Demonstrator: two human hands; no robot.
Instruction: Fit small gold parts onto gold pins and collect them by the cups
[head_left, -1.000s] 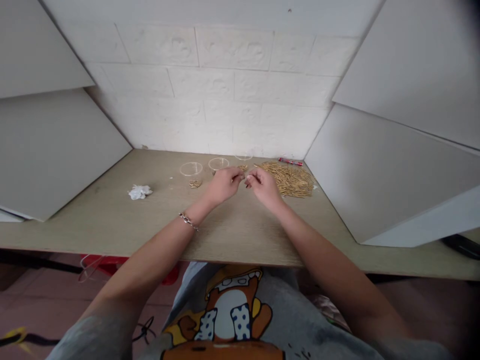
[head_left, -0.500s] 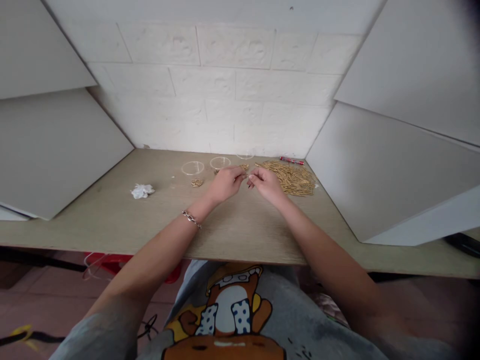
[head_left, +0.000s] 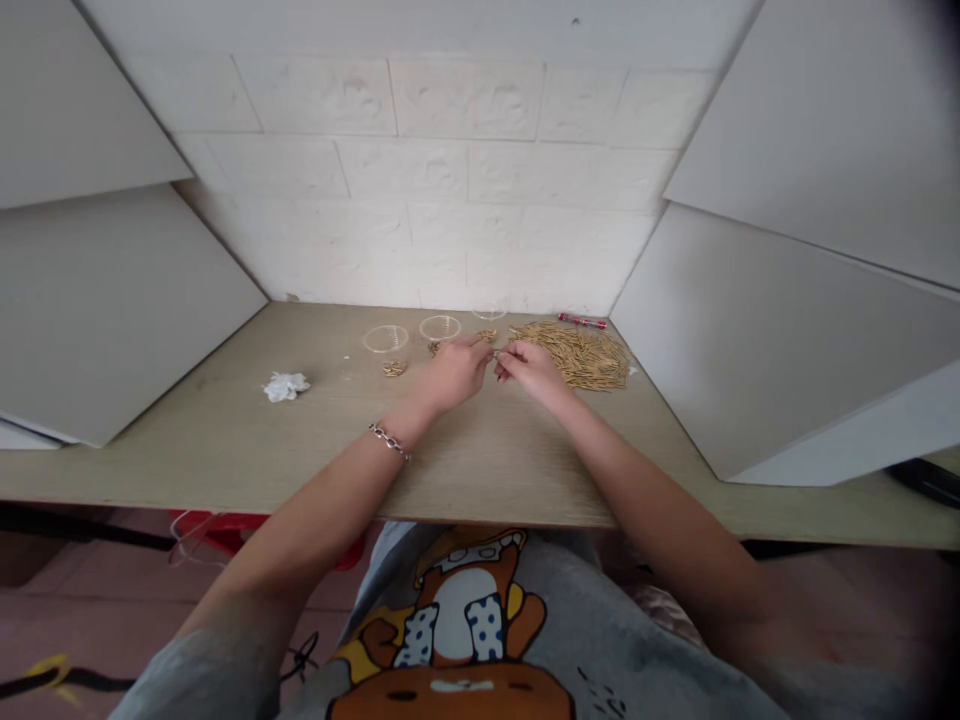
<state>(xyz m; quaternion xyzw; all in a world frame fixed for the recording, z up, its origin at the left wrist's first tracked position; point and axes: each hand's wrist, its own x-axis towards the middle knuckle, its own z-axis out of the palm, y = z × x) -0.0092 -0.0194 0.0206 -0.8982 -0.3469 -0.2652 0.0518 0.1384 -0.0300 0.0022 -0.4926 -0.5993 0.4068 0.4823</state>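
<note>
Head view: the left hand (head_left: 455, 371) and the right hand (head_left: 527, 366) meet over the far middle of the wooden table (head_left: 225, 440), fingertips drawn together and almost touching each other. Between the two sets of fingertips sits a very small item, too small to identify; both hands appear pinched on it, though the exact grip of each cannot be told at this size. The left wrist carries a metal bracelet (head_left: 389, 441). Just beside the right hand, toward the right rear corner of the table, lies a loose pile of thin golden sticks (head_left: 579, 356), spread flat on the surface. Behind the pile, against the wall, lies a red pen (head_left: 581, 321). Behind the left hand stand two shallow clear cups: the left cup (head_left: 385, 338) and the right cup (head_left: 439, 327), side by side and apart from each other. A third clear rim (head_left: 489, 314) is partly visible farther back. A small cluster of golden pieces (head_left: 393, 368) rests in front of the left cup, and another small cluster (head_left: 487, 336) lies just behind the fingertips. A crumpled white tissue (head_left: 284, 385) lies well apart, to the left. White panels enclose the table on both sides.
</note>
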